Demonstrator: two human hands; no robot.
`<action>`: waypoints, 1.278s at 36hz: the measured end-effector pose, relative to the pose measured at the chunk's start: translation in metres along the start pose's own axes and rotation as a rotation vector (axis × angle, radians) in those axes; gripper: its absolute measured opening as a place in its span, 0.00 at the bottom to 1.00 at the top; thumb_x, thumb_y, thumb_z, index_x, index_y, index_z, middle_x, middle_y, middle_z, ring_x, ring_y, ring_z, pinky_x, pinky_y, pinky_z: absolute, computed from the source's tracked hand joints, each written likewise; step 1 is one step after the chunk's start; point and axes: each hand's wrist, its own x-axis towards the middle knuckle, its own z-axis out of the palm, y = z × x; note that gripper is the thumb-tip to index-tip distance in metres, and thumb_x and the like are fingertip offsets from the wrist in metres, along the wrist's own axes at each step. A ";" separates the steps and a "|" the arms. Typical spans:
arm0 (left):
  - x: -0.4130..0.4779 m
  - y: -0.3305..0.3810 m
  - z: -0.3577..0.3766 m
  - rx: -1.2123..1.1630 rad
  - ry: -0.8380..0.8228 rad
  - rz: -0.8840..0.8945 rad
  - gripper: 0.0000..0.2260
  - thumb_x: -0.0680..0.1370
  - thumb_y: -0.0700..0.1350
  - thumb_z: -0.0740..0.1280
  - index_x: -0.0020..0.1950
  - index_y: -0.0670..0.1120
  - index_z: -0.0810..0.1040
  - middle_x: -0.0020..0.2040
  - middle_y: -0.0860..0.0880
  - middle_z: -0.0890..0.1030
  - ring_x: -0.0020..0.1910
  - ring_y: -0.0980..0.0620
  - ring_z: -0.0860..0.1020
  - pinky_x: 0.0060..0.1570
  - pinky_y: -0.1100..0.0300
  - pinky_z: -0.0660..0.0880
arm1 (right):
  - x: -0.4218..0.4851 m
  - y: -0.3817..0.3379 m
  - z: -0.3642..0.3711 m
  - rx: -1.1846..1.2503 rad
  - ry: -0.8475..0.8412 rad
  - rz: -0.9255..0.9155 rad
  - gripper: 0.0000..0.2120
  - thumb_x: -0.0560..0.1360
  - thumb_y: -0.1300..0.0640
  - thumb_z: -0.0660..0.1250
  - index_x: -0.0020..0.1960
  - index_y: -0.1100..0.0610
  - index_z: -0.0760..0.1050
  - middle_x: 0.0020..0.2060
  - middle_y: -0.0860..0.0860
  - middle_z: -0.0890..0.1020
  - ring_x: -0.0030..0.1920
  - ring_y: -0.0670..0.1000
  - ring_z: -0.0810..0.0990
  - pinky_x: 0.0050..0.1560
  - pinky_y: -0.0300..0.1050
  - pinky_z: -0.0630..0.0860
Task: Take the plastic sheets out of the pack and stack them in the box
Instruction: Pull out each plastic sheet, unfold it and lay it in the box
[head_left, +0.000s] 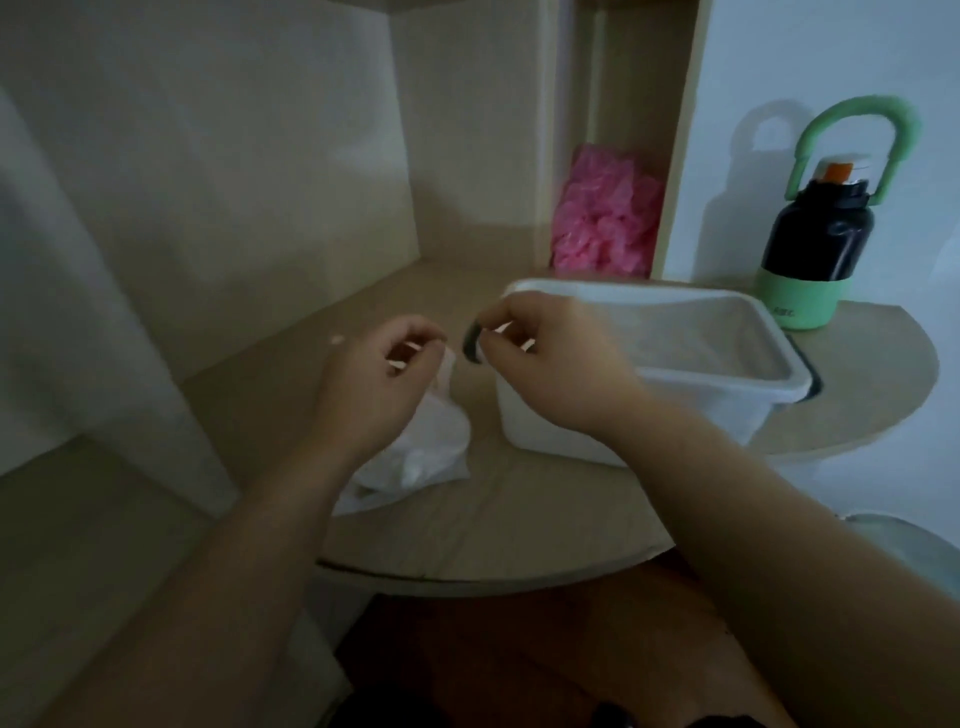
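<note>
Two hands show: left hand (382, 364), right hand (540, 353). One white plastic pack (426, 452) sits under the left hand and one white box (727, 301) beside the right hand. Beyond them stand one bottle (815, 244) and one pink bundle (605, 228).

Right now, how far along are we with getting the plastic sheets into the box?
Barely started. The open box stands ready, with no stacked sheets visible inside. The left hand pinches the top of the white plastic pack; the right hand hovers curled beside it, its hold too blurred to tell. Pulling and stacking the sheets is all left.
</note>
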 end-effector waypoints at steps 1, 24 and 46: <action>-0.009 -0.008 -0.003 0.011 -0.016 -0.018 0.11 0.78 0.42 0.66 0.41 0.59 0.76 0.40 0.61 0.78 0.38 0.66 0.76 0.37 0.74 0.68 | -0.003 0.001 0.011 0.009 -0.036 0.017 0.09 0.76 0.56 0.65 0.55 0.54 0.80 0.44 0.49 0.81 0.45 0.47 0.79 0.47 0.39 0.74; -0.074 -0.069 0.021 0.399 0.028 -0.008 0.04 0.72 0.44 0.70 0.42 0.46 0.85 0.37 0.48 0.83 0.35 0.52 0.78 0.37 0.57 0.74 | -0.047 0.054 0.104 0.056 -0.226 0.144 0.26 0.77 0.61 0.61 0.73 0.53 0.63 0.66 0.52 0.72 0.59 0.49 0.74 0.60 0.40 0.68; -0.068 -0.077 0.019 0.260 0.046 0.098 0.11 0.76 0.48 0.63 0.47 0.44 0.83 0.44 0.51 0.81 0.43 0.59 0.76 0.44 0.71 0.70 | -0.041 0.058 0.111 0.072 -0.198 0.095 0.25 0.77 0.55 0.64 0.72 0.47 0.63 0.61 0.47 0.76 0.46 0.41 0.73 0.42 0.32 0.67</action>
